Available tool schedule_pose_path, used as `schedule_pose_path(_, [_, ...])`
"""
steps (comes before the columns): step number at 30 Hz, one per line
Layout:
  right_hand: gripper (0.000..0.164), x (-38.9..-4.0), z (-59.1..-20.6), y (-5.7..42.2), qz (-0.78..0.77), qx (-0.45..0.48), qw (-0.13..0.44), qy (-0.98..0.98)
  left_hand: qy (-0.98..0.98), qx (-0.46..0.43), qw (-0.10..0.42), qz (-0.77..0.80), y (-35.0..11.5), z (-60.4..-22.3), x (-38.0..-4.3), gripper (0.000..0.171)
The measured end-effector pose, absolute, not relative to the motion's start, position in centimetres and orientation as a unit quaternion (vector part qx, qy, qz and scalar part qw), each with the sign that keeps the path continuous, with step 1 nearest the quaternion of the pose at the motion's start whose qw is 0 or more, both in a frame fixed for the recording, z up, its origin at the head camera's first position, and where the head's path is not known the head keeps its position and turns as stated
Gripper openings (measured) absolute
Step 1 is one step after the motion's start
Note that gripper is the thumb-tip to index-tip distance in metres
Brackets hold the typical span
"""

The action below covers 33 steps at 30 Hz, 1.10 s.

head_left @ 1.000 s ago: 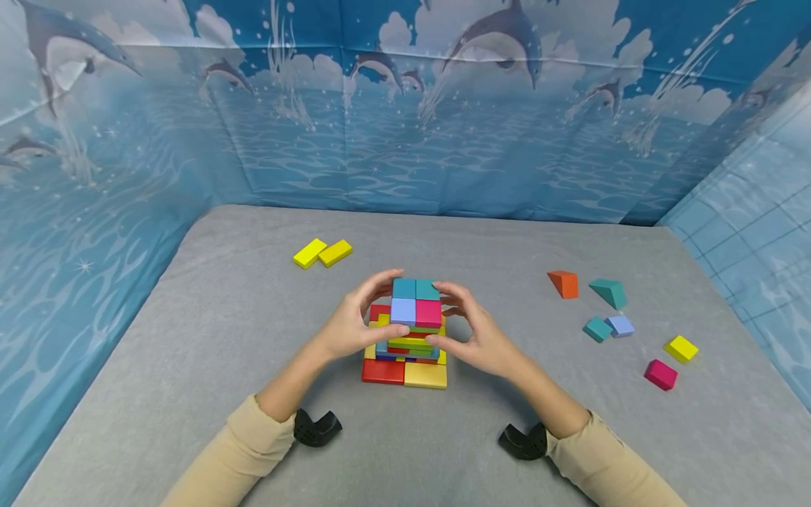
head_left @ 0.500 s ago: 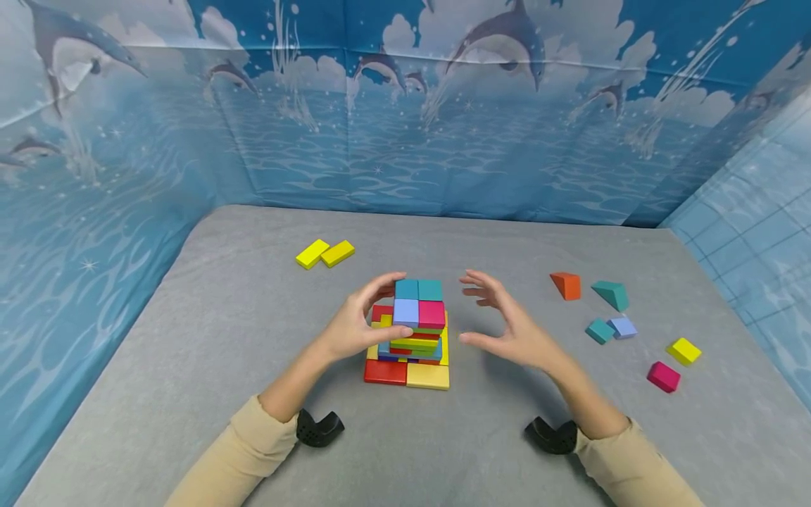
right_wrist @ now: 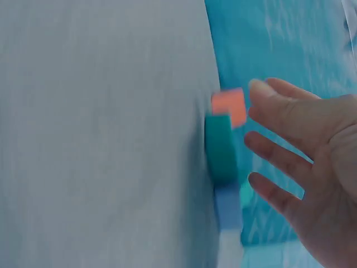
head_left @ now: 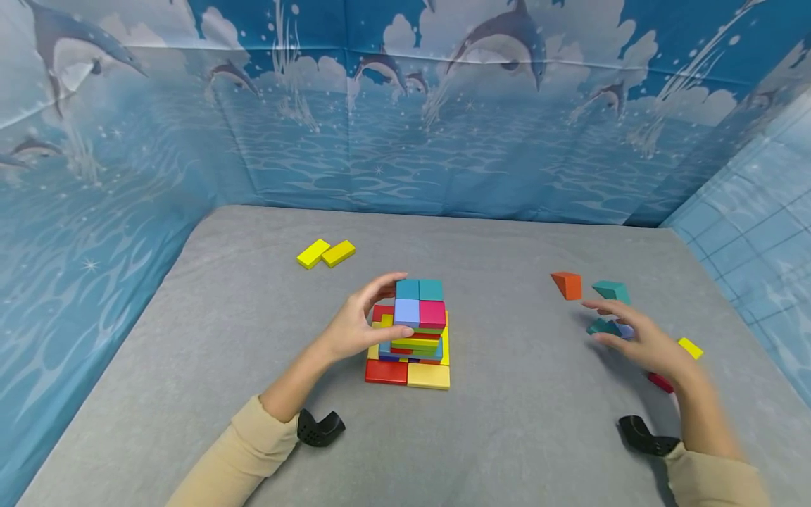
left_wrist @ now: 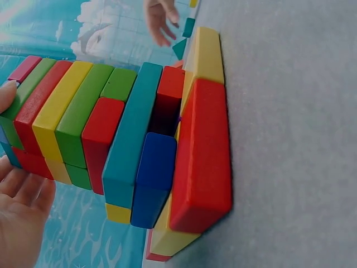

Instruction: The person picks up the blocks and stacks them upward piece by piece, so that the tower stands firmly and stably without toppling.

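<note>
A tower of coloured wooden blocks [head_left: 416, 343] stands mid-table, its top showing teal, lavender and magenta blocks. My left hand [head_left: 363, 320] holds its upper layers from the left, thumb at the front and fingers at the back. In the left wrist view, the thumb [left_wrist: 6, 96] and fingers sit on either side of the topmost layers. Over on the right, my right hand [head_left: 646, 341] hovers with spread fingers around a small teal block [head_left: 600, 327] and a lavender block [head_left: 625, 331], partly covering them. Nothing is in its grasp. Those blocks appear blurred in the right wrist view.
An orange wedge [head_left: 568, 286] and a teal wedge [head_left: 612, 291] lie beyond the right hand. A yellow block [head_left: 690, 348] and a magenta block [head_left: 661, 382] are partly hidden by the right hand and wrist. Two yellow blocks [head_left: 338, 253] lie at the back left.
My right hand has left the tower's right side and moved far right to the loose blocks. The left hand stays at the tower, which looks the same.
</note>
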State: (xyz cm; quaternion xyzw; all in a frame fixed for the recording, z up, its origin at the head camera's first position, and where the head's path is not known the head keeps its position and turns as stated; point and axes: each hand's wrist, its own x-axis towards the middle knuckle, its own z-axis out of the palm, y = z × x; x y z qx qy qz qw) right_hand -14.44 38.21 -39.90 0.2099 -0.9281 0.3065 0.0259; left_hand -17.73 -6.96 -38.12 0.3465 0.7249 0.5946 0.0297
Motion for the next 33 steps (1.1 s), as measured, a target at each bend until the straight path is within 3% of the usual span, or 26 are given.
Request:
schedule_pose_path(14, [0.034,-14.2,-41.2,40.3,0.266,0.179,0.015,-0.947,0.724,0.350,0.032,0.594,-7.1,-38.5,-18.1,0.067])
schedule_pose_path(21, [0.033,-14.9,-41.0,39.2,0.218,0.191,0.073,-0.954,0.724,0.351,0.033,0.592,-6.9,-38.2,-18.0,0.067])
schedule_pose_path(26, [0.033,-16.1,-38.8,35.7,0.265,0.206,0.103,-0.936,0.727,0.348,0.038,0.591,-6.8,-36.8,-17.3,0.067])
schedule_pose_path(33, [0.035,-17.3,-34.0,26.6,0.338,0.264,0.169,-0.887,0.726,0.343,0.042,0.595,-6.8,-35.1,-16.3,0.063])
